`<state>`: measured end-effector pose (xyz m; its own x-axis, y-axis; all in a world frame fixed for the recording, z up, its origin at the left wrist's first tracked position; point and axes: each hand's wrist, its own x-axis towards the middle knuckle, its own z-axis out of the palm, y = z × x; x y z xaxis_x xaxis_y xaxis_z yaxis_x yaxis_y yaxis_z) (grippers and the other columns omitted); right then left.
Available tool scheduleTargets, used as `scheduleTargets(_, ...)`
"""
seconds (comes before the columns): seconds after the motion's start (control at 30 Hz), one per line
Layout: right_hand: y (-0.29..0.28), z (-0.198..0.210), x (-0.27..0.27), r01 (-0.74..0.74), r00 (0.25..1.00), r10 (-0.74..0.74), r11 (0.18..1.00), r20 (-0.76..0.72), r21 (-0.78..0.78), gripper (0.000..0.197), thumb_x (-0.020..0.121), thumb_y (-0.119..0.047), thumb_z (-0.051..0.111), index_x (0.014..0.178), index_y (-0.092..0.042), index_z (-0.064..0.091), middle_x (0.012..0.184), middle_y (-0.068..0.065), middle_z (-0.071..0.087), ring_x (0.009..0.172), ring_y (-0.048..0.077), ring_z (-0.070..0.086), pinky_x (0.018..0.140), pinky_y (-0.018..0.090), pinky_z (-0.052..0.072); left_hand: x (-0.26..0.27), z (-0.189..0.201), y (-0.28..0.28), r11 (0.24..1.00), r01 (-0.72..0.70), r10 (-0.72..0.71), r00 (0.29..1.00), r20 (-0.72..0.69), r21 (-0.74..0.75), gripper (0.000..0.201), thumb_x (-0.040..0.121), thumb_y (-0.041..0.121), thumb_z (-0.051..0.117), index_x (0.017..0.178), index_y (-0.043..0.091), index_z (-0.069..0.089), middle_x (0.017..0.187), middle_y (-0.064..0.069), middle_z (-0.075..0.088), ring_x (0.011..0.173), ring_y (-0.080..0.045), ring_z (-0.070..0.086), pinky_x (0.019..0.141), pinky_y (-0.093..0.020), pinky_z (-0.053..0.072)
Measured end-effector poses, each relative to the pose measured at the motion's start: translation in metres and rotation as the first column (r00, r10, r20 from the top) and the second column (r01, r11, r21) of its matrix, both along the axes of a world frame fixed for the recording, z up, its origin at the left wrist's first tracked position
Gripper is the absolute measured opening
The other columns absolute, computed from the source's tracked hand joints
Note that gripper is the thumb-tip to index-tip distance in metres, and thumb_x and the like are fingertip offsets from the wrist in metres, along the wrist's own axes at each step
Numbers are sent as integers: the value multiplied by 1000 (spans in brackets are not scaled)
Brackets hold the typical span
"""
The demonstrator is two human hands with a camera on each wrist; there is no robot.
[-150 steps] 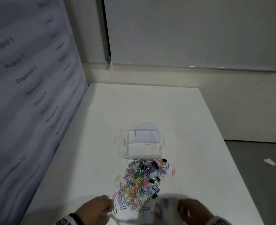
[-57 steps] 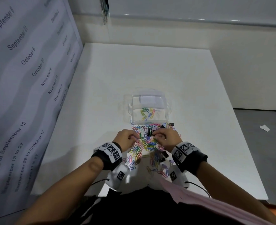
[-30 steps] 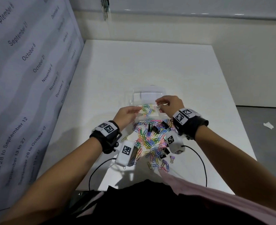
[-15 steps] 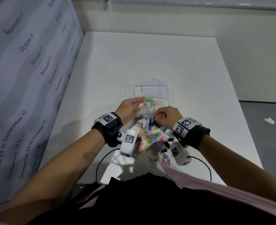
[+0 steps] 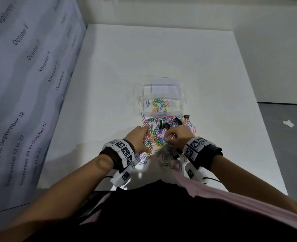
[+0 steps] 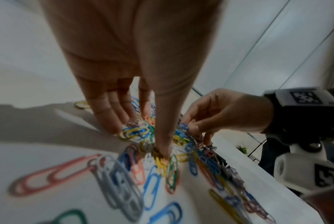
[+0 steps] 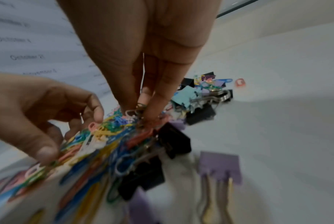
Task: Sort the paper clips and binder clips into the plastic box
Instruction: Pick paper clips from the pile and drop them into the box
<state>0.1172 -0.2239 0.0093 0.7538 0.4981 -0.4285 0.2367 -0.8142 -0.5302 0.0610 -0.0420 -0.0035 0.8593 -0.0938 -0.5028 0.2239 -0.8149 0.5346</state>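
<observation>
Saw both hands back from plastic box point(image 5: 161, 95) at frame centre, into paper clips point(image 5: 159, 137) below it. Left hand point(image 5: 138, 138) and right hand point(image 5: 177, 137) each pinched clips; binder clips point(image 5: 165, 124) untouched on counter point(image 5: 161, 55). Judged next load starting.

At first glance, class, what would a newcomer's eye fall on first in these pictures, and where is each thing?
First, the bright heap of coloured paper clips spread on the white table, with black binder clips mixed in at its far side. The left hand and right hand both dig their fingertips into the heap. Just beyond stands the clear plastic box, a few paper clips already inside.
</observation>
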Motion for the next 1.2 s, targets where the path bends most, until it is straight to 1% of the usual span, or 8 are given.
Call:
scheduleTargets(0.2, -3, 9, 8, 98, 992, -103, 992, 67, 73, 21, 84, -9, 56, 96, -10, 73, 98, 7, 73, 79, 11, 59, 73, 17, 43, 4, 0, 8, 996, -73, 73, 997, 13, -44, 19, 77, 9, 71, 95, 8, 64, 74, 3, 54, 75, -17, 54, 65, -23, 43)
scheduleTargets(0.37, 0, 21, 28, 219, 974, -225, 967, 33, 129, 13, 86, -13, 61, 94, -13, 72, 87, 5, 72, 67, 22, 68, 57, 20, 51, 8, 4, 12, 990, -128, 130, 991, 36, -65, 4, 83, 10, 63, 84, 8, 67, 81, -4, 61, 78, -17, 56, 73, -27, 45)
scheduleTargets(0.47, 3, 33, 47, 227, 968, -240, 962, 72, 152, 14, 85, -17, 63, 97, -13, 71, 86, 4, 69, 63, 13, 62, 59, 19, 52, 13, 9, 13, 970, -204, 207, 978, 15, -132, 9, 88, 7, 56, 83, 7, 64, 81, -8, 63, 70, -16, 57, 68, -26, 46)
scheduleTargets(0.6, 10, 42, 64, 308, 941, -329, 926, 72, 218, 14, 86, -17, 62, 98, -12, 69, 80, 3, 65, 64, 19, 63, 68, 30, 56, 21, 24, 12, 804, -412, 382, 911, -158, -430, 15, 92, -2, 47, 99, -7, 60, 76, -7, 63, 49, -3, 64, 44, -10, 47)
scheduleTargets(0.73, 13, 40, 65, 376, 919, -394, 896, 31, 237, 18, 88, -20, 59, 104, -14, 66, 85, 5, 67, 60, 19, 62, 70, 31, 56, 38, 39, 9, 667, -497, 457, 861, -222, -555, 22, 92, -9, 41, 99, -4, 61, 83, -15, 64, 56, -16, 65, 52, -18, 57)
scheduleTargets(0.9, 11, 24, 37, 216, 976, -217, 969, -7, 122, 20, 85, -11, 53, 94, -19, 69, 82, 1, 68, 57, 17, 66, 45, 18, 48, 63, 48, 6, 576, -554, 557, 804, -208, -601, 32, 89, -12, 42, 115, -2, 58, 109, -24, 65, 71, -18, 67, 59, -15, 57)
scheduleTargets(1.07, 9, 13, 10, -103, 995, 103, 993, 0, -50, 17, 79, -13, 60, 95, -14, 67, 87, -1, 63, 78, 13, 53, 64, 21, 38, 70, 51, 2, 427, -609, 584, 750, -311, -668, 43, 95, -6, 36, 137, 3, 38, 135, -20, 50, 119, -29, 56, 96, -26, 48)
scheduleTargets(1.2, 10, 5, 2, -213, 977, 213, 964, -20, -160, 47, 77, -33, 72, 116, -14, 54, 96, -3, 51, 85, 12, 43, 71, 24, 32, 60, 43, 2, 570, -542, 541, 813, -215, -617, 43, 91, -5, 47, 133, 4, 45, 134, -14, 51, 109, -25, 59, 93, -29, 49)
